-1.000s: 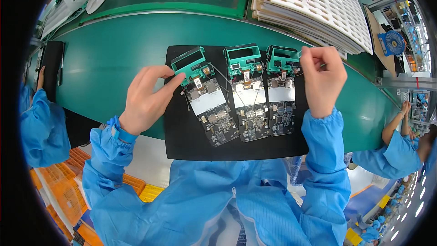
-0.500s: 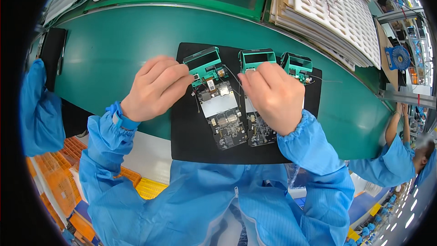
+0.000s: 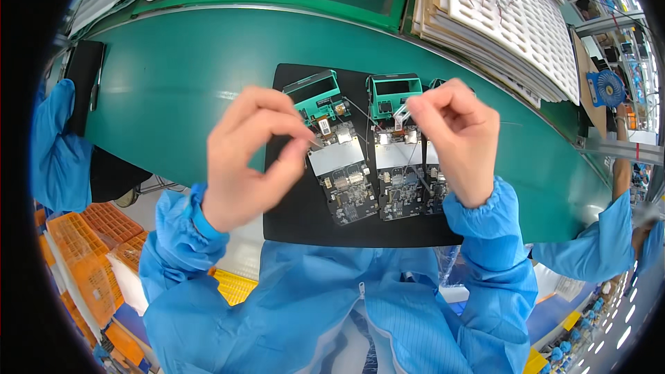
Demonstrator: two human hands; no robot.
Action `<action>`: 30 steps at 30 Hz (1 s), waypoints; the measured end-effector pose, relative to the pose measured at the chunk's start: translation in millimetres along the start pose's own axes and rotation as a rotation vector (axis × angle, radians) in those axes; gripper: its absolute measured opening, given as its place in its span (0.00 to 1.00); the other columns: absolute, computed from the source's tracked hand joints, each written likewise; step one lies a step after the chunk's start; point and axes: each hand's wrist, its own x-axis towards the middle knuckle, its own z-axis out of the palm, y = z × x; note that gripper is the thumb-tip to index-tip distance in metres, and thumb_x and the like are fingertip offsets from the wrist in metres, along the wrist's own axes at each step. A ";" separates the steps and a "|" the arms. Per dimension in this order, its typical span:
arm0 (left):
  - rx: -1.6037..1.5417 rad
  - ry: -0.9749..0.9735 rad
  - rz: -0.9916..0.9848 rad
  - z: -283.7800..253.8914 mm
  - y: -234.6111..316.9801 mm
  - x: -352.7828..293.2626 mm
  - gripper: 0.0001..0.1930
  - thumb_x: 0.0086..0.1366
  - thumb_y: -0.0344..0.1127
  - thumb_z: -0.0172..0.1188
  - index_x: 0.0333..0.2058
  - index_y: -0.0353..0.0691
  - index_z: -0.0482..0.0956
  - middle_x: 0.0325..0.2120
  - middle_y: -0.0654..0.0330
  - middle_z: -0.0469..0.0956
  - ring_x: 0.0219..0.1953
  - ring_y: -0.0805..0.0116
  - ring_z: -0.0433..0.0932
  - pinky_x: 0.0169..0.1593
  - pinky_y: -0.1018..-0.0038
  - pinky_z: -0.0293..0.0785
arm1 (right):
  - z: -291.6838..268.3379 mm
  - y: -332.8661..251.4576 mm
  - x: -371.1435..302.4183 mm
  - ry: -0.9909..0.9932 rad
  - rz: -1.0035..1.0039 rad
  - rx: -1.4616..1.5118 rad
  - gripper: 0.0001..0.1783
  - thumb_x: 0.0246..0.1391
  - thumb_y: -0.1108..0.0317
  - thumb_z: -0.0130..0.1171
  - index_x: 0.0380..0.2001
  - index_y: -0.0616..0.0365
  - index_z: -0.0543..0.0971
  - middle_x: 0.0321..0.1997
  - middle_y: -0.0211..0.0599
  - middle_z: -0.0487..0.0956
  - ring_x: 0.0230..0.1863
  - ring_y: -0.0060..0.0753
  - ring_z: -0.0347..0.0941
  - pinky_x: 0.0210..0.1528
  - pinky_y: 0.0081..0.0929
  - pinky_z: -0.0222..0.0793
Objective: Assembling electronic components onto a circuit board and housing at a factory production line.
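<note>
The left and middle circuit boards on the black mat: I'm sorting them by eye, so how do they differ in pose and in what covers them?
The left board lies turned at an angle on the mat; the middle board lies nearly straight. The left hand pinches at the left board's upper edge; the right hand pinches above the middle board. Both have a teal frame at the top, a pale patch midway and dark circuitry below.

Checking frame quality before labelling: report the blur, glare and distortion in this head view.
Head view: strong fisheye, the green bench edge bows and black corners vignette; left hand slightly motion-blurred, right hand sharper; light glare on the silver shields of the circuit boards; lighting even, soft shadows.
</note>
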 end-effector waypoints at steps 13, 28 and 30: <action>-0.390 -0.085 -0.083 46.9 40.6 1.6 0.06 0.50 0.19 0.61 0.28 0.34 0.76 0.27 0.58 0.78 0.31 0.68 0.78 0.37 0.75 0.73 | -6.4 -17.4 -52.0 -0.281 0.302 0.545 0.06 0.56 0.71 0.60 0.35 0.63 0.79 0.30 0.31 0.80 0.31 0.18 0.76 0.31 0.13 0.69; -0.082 -0.126 -0.122 37.7 28.0 -17.0 0.10 0.54 0.18 0.57 0.37 0.32 0.77 0.37 0.54 0.75 0.43 0.64 0.74 0.46 0.73 0.71 | -92.8 -10.0 -112.6 0.035 0.315 0.386 0.03 0.54 0.74 0.59 0.32 0.60 0.78 0.28 0.31 0.81 0.28 0.19 0.78 0.25 0.12 0.65; -0.046 -0.043 -0.269 12.1 0.4 -34.2 0.12 0.61 0.19 0.52 0.44 0.31 0.74 0.43 0.55 0.72 0.48 0.67 0.72 0.53 0.75 0.68 | -137.6 1.9 -147.1 0.257 0.241 0.358 0.02 0.54 0.75 0.58 0.32 0.63 0.78 0.28 0.34 0.80 0.28 0.22 0.77 0.28 0.15 0.70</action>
